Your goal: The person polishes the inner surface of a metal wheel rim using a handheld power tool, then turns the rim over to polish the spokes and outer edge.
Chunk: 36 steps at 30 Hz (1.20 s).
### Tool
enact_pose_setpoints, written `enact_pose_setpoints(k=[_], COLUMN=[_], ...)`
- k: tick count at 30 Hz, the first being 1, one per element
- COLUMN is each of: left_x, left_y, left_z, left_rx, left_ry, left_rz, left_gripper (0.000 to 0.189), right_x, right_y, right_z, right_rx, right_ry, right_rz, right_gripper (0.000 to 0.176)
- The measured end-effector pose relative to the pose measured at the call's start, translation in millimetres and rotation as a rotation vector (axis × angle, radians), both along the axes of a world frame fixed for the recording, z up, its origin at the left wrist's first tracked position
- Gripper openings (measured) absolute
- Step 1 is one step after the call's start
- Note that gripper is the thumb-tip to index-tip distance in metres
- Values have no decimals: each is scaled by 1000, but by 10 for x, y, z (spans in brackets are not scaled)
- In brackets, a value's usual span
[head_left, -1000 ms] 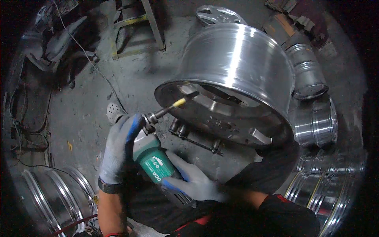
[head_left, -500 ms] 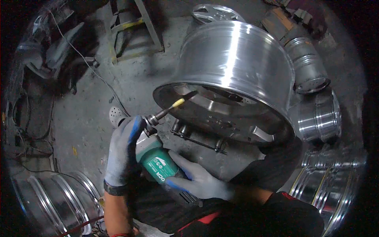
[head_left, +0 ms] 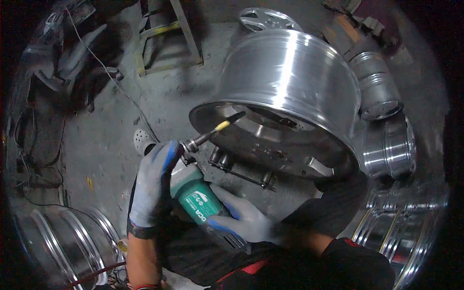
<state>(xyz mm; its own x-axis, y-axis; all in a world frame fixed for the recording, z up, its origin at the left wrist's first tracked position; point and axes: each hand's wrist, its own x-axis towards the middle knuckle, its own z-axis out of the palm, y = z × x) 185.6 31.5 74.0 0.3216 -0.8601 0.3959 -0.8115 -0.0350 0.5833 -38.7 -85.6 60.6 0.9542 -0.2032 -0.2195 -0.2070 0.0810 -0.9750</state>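
A green power tool (head_left: 197,200) lies diagonally across my lap, held in both gloved hands. My left hand (head_left: 155,181) wraps round its grey front end. My right hand (head_left: 242,217) grips the green and black body from the right side. From the tool's head a metal shaft with a yellow band and a dark tip (head_left: 234,119) points up and right. The tip overlaps the open mouth of a large shiny wheel rim (head_left: 295,67), which is tilted towards me; whether they touch I cannot tell. Below the rim is a dark metal bar with rollers (head_left: 241,176).
Several metal rims stand at the right (head_left: 389,147) and lower left (head_left: 72,241). A spoked wheel (head_left: 268,19) lies behind the large rim. A metal stand (head_left: 169,29) is at the top left, near a cable (head_left: 108,75) on the floor. My shoe (head_left: 141,140) shows beside my left hand.
The view has shifted slightly, so the rim and stand appear a little lower. Both hands keep hold of the tool, and its tip remains over the rim's opening.
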Motion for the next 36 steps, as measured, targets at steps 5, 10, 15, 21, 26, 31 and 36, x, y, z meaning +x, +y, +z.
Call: enact_pose_setpoints(k=[5, 10, 15, 21, 26, 31, 36], left_x=[-112, -97, -128, -89, -105, -145, -156], left_y=[-41, -78, -84, -36, -58, -71, 18], left_z=[167, 198, 137, 219, 110, 31, 123], left_rx=[-68, -67, 9, -90, -42, 23, -83], left_ry=[-6, -64, -2, -51, 63, 117, 8], left_rz=[98, 100, 70, 123, 76, 61, 85], left_gripper=[51, 46, 43, 61, 48, 40, 46], right_x=[76, 32, -55, 100, -34, -94, 76], right_y=[-70, -109, -110, -110, -114, -113, -183], right_z=[61, -16, 193, 82, 67, 208, 189], right_rx=[54, -32, 255, 100, 123, 307, 114], right_ry=[-22, -3, 121, 4, 75, 192, 111], right_rz=[30, 44, -10, 38, 43, -17, 76], right_gripper=[81, 74, 75, 78, 80, 80, 79])
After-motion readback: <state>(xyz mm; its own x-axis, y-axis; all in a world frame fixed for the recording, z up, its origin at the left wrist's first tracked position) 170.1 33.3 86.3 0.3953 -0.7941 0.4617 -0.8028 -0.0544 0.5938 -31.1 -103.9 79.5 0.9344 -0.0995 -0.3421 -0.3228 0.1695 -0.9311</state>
